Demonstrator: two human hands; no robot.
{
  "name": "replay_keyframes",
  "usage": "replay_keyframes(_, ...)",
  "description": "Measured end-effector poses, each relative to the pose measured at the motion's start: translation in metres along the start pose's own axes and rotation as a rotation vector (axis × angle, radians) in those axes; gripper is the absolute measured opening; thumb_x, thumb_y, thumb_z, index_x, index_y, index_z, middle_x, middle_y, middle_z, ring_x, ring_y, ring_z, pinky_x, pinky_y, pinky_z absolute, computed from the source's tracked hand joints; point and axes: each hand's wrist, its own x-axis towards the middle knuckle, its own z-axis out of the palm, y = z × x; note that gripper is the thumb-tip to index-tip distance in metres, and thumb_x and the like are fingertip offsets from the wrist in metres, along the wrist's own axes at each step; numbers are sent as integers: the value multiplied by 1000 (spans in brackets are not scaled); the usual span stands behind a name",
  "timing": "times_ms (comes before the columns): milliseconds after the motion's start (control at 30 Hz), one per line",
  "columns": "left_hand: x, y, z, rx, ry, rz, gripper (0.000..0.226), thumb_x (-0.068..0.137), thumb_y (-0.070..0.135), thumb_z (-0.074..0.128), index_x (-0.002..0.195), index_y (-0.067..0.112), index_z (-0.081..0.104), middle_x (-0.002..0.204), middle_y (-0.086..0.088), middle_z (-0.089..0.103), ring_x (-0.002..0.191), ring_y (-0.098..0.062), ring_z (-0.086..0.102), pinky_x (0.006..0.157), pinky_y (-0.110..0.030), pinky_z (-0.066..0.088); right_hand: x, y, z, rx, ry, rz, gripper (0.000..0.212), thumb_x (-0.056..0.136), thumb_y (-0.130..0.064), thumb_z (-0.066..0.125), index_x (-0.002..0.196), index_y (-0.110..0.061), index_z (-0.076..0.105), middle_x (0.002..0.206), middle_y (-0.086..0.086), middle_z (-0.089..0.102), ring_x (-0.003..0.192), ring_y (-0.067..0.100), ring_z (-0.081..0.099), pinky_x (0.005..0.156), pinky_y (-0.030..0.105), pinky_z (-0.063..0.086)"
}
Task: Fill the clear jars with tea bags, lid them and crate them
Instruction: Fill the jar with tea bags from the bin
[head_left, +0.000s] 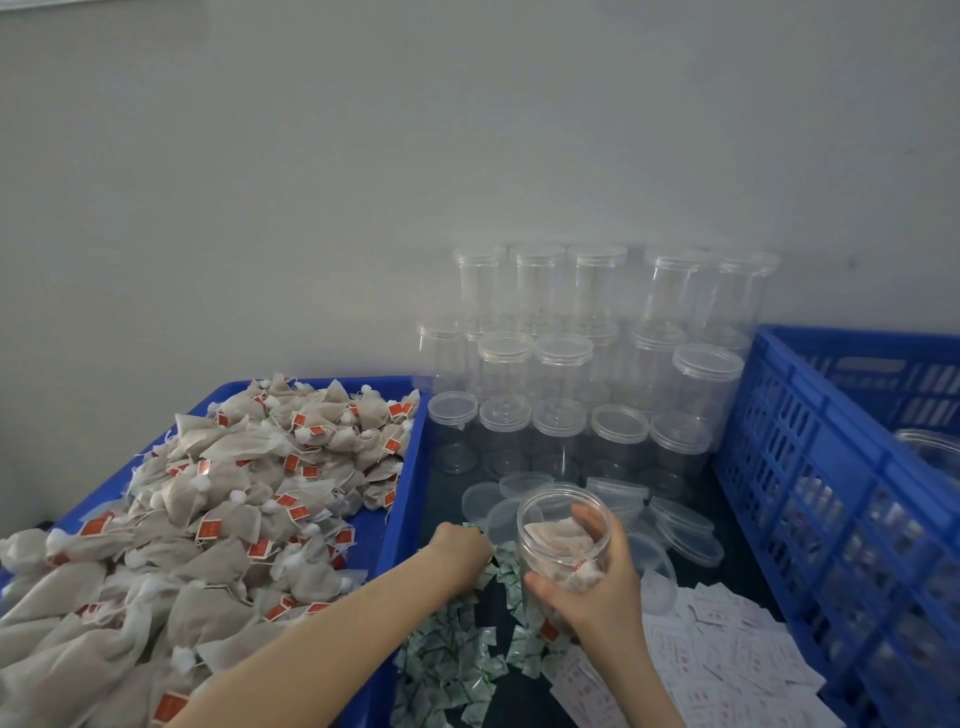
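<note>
One clear jar (563, 540), lidless and tilted with its mouth toward the camera, held in the right hand (597, 587); thumb curled round the near side, other fingers (597, 519) wrapped over the far rim, with the tips partly inside the mouth. Several tea bags (558, 538) already inside, one red tag low against the wall. Left hand (462, 551) just beside the jar, to its left, knuckles up, fingers bent down into the small green-and-white sachets (457, 670); whether pinching one or only touching, could not tell, because the fingertips were hidden.

Underneath, a dark table top (727, 561), mostly covered. Loose clear lids (680, 525) scattered right behind the jar, and further back many empty jars (561, 374) stacked in tiers against the pale grey wall (467, 130), most with lids on. White paper slips (727, 649) with red print spread at the near right. At the left, a shallow blue tray (405, 499) heaped with loose tea bags (208, 519) with red tags and white tufts. At the right, a blue slatted crate (810, 467), with the rim of a jar showing inside.
</note>
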Motion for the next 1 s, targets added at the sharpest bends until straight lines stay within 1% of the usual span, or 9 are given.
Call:
replay_keyframes(133, -15, -13, -31, -174, 85, -71, 25, 94, 18, 48, 113, 7, 61, 115, -11, 63, 102, -30, 62, 74, -36, 44, 1, 2, -1, -9, -1, -1, 91, 51, -12, 97, 125, -38, 51, 121, -18, 60, 114, -8, 52, 96, 20, 41)
replay_keyframes(300, -49, -39, -94, -438, 433, -76, 19, 94, 32, 52, 102, 19, 63, 97, -1, 67, 87, -19, 64, 78, -36, 55, 2, 3, -3, 2, -15, 40, 91, 49, -20, 95, 125, -40, 51, 119, -24, 59, 113, -6, 54, 97, 24, 44)
replay_keyframes(400, -68, -40, -123, -600, 567, 29, 17, 92, 35, 57, 99, 22, 64, 91, 6, 66, 84, -13, 63, 78, -35, 55, 2, 2, -6, -8, -12, 45, 90, 52, -16, 96, 128, -37, 51, 118, -29, 57, 113, -9, 52, 96, 21, 45)
replay_keyframes(533, -77, -18, -142, -624, 418, 230, 19, 90, 34, 63, 104, 24, 70, 91, 12, 66, 85, -5, 61, 80, -27, 53, 2, -2, -12, -3, 0, 49, 86, 54, -15, 96, 125, -35, 52, 121, -18, 58, 108, -10, 53, 85, 12, 50)
replay_keyframes(700, -63, 12, -142, -453, 311, 287, 23, 88, 28, 66, 111, 28, 70, 104, 8, 67, 87, -8, 58, 72, -26, 48, -1, -4, -27, -14, 21, 38, 85, 53, -17, 97, 122, -39, 52, 122, -18, 58, 108, -10, 54, 81, 3, 45)
replay_keyframes(767, -58, 17, -143, -493, 296, 310, 24, 87, 24, 67, 110, 29, 70, 100, 9, 67, 82, -5, 56, 71, -24, 47, -3, -4, -33, -13, 29, 32, 86, 54, -14, 96, 125, -35, 53, 122, -15, 58, 108, -12, 54, 79, 1, 44)
replay_keyframes(833, -54, 17, -145, -614, 311, 326, 20, 87, 20, 67, 105, 29, 72, 94, 12, 66, 81, -1, 58, 79, -26, 52, -5, -3, -39, -23, 40, 34, 88, 50, -23, 95, 126, -35, 52, 122, -15, 58, 108, -12, 54, 80, 2, 44)
replay_keyframes(900, -49, 13, -144, -753, 403, 270, 16, 88, 19, 65, 99, 27, 73, 95, 13, 69, 87, -2, 62, 87, -30, 53, -6, -3, -46, -30, 64, 48, 86, 46, -35, 91, 122, -43, 51, 120, -19, 59, 110, -11, 53, 82, 2, 43)
replay_keyframes(1000, -36, 15, -127, -794, 547, 37, 14, 90, 20, 60, 97, 27, 70, 101, 8, 70, 94, -13, 64, 87, -36, 53, -7, -1, -58, -60, 101, 56, 82, 46, -32, 89, 117, -46, 52, 121, -21, 58, 111, -14, 51, 84, -1, 39)
